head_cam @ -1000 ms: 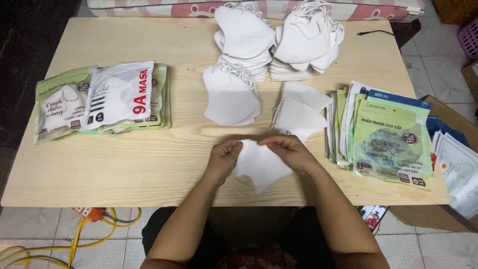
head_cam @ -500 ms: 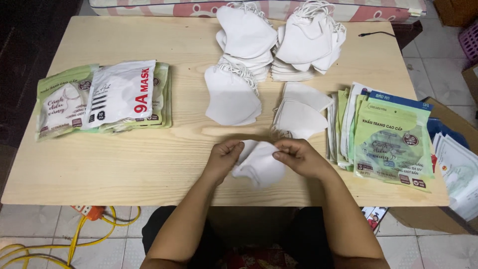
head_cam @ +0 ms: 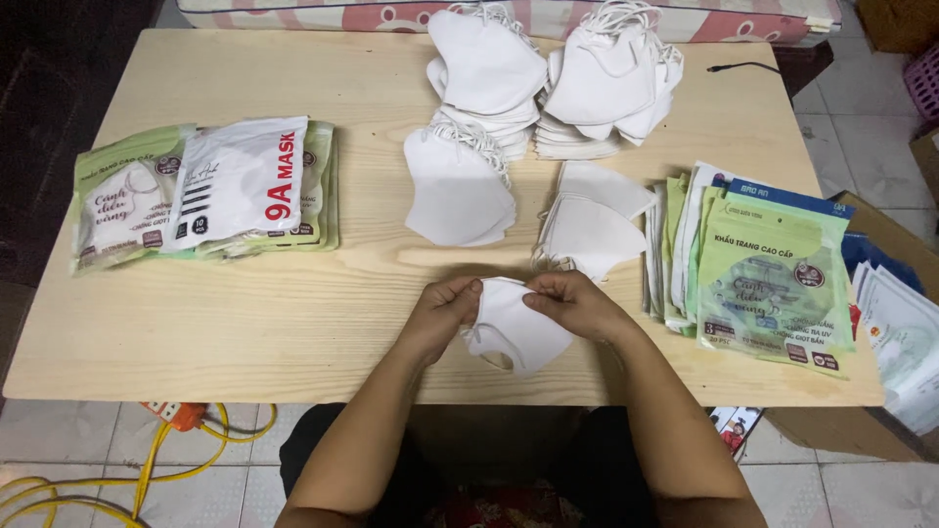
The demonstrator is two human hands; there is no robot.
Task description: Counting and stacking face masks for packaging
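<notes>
Head view shows your left hand and your right hand close together at the near edge of the wooden table. Both are pinched on the top edge of one white face mask; the fingertips nearly meet over it. The mask is plain white, folded flat, with a pointed curved shape, and its lower part lies on the table between your wrists. A thin ear loop shows at its left side.

Just behind your right hand lies a small stack of folded masks, and beside it, more to the middle, a second stack. At the far edge stand two taller piles of masks, with loops sticking out on top.

Near the right edge a fan of flat green and blue packets lies overlapped, empty-looking. Near the left edge there is a group of filled packets, green and white, one on another.

Below the table, on the tiled floor, a yellow cable curls at the left.
</notes>
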